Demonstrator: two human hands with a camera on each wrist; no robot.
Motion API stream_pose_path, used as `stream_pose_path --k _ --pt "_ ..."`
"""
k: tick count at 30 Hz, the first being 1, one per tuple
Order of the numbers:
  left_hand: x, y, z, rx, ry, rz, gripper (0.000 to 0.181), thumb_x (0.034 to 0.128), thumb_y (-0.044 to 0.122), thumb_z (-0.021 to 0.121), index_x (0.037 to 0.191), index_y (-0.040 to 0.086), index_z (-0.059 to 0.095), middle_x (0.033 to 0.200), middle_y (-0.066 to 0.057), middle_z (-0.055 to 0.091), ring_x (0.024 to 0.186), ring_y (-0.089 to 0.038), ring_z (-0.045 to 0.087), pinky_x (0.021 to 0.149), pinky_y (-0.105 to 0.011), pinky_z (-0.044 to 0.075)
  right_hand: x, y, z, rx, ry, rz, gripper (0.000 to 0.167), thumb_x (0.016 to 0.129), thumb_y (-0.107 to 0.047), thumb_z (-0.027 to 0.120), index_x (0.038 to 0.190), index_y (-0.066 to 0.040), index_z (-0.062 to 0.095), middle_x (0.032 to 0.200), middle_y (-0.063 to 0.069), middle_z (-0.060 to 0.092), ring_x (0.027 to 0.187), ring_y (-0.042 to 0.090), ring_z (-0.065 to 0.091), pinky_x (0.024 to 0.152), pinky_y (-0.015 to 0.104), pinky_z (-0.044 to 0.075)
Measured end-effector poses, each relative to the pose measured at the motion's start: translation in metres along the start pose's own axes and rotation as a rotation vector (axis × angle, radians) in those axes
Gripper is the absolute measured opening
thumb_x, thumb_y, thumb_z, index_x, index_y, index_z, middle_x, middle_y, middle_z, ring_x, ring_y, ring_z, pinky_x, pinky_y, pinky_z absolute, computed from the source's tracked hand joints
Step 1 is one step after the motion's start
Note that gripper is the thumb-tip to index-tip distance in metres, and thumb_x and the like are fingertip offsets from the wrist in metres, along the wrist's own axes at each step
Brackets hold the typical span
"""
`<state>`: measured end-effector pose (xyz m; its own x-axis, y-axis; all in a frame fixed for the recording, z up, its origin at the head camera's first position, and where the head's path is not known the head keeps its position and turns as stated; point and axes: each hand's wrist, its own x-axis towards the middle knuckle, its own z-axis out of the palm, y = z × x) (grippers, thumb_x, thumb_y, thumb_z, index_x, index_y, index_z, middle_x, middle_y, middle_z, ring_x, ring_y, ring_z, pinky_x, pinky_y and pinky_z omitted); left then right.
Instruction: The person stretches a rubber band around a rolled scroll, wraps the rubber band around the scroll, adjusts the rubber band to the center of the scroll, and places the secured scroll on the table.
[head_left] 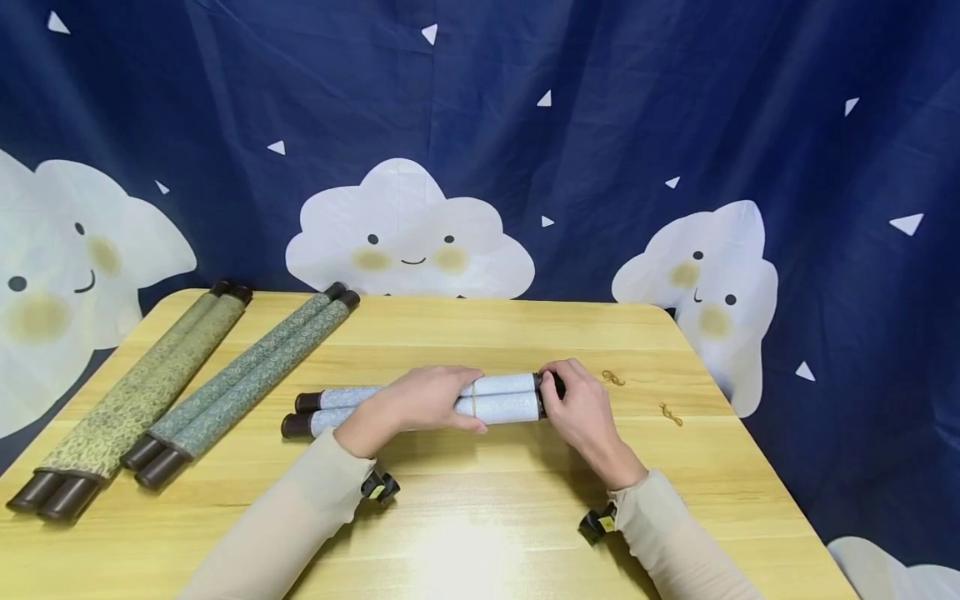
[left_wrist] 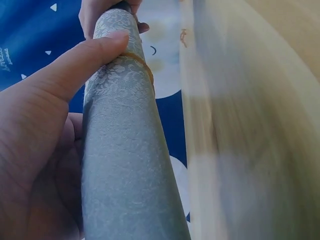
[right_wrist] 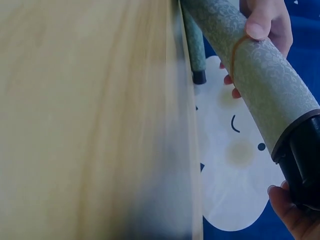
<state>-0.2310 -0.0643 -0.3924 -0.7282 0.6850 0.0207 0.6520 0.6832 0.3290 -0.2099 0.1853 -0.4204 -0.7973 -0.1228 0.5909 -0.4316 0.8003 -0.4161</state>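
A pale blue patterned scroll (head_left: pixel 506 407), rolled into two side-by-side rolls with dark brown end knobs, lies crosswise between the hands. My left hand (head_left: pixel 423 398) grips it right of its middle, thumb on the near side. A thin tan rubber band (left_wrist: pixel 140 62) circles the scroll beside the left thumb, as the left wrist view also shows. At the scroll's right end, my right hand (head_left: pixel 581 408) holds the dark knobs (right_wrist: pixel 302 160). Part of the knobs is hidden behind its fingers in the head view.
On the table's left lie a green scroll (head_left: pixel 258 379) and an olive-yellow scroll (head_left: pixel 150 375), both double-rolled with dark knobs. Two loose rubber bands (head_left: pixel 612 378) rest on the wooden table (head_left: pixel 480 333) to the right. A dark blue cloud-print curtain (head_left: pixel 600 50) hangs behind.
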Motion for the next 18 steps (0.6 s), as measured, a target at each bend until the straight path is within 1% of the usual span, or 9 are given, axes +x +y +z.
stream_pose_path --k 4,7,10,15,18 --pt "-0.0013 -0.0022 -0.0009 -0.003 -0.008 -0.020 0.078 0.0797 0.056 0.074 0.136 0.007 0.054 0.107 0.000 0.065 0.085 -0.012 0.059 0.076 -0.032 0.052 0.0003 0.0020 -0.0006 0.000 -0.014 0.016 0.016 0.092 -0.017 0.057 0.093 -0.009 0.071 0.091 0.005 0.067 0.080 0.025 0.066 0.071 0.044 0.054" --pt "-0.0026 -0.0041 -0.0032 -0.002 -0.023 -0.043 0.078 0.0802 0.057 0.073 0.136 0.007 0.054 0.106 0.000 0.064 0.086 -0.013 0.059 0.079 -0.034 0.051 0.0010 0.0040 -0.0014 -0.006 -0.012 0.028 0.016 0.093 -0.017 0.057 0.093 -0.009 0.071 0.091 0.006 0.067 0.081 0.026 0.066 0.072 0.045 0.054" --pt "-0.0038 -0.0061 -0.0054 -0.002 -0.038 -0.057 0.077 0.0809 0.056 0.073 0.138 0.009 0.053 0.109 0.001 0.064 0.090 -0.013 0.059 0.082 -0.034 0.051 0.0017 0.0051 -0.0024 -0.008 -0.005 0.022 0.016 0.093 -0.017 0.057 0.092 -0.009 0.071 0.090 0.006 0.067 0.082 0.026 0.065 0.072 0.045 0.054" --pt "-0.0047 -0.0073 -0.0065 -0.006 -0.053 -0.067 0.074 0.0815 0.056 0.073 0.136 0.011 0.052 0.110 0.001 0.062 0.090 -0.013 0.058 0.081 -0.034 0.051 0.0023 0.0051 -0.0031 -0.008 0.003 0.006 0.017 0.094 -0.017 0.056 0.092 -0.010 0.071 0.090 0.005 0.067 0.082 0.025 0.065 0.072 0.044 0.054" --pt "-0.0043 -0.0055 -0.0054 -0.002 -0.040 -0.066 0.085 0.0787 0.060 0.072 0.141 0.007 0.048 0.123 -0.005 0.061 0.101 -0.019 0.060 0.089 -0.037 0.050 0.0018 0.0042 -0.0029 -0.007 0.014 0.006 0.016 0.093 -0.017 0.056 0.091 -0.010 0.071 0.089 0.004 0.067 0.081 0.024 0.065 0.071 0.044 0.054"
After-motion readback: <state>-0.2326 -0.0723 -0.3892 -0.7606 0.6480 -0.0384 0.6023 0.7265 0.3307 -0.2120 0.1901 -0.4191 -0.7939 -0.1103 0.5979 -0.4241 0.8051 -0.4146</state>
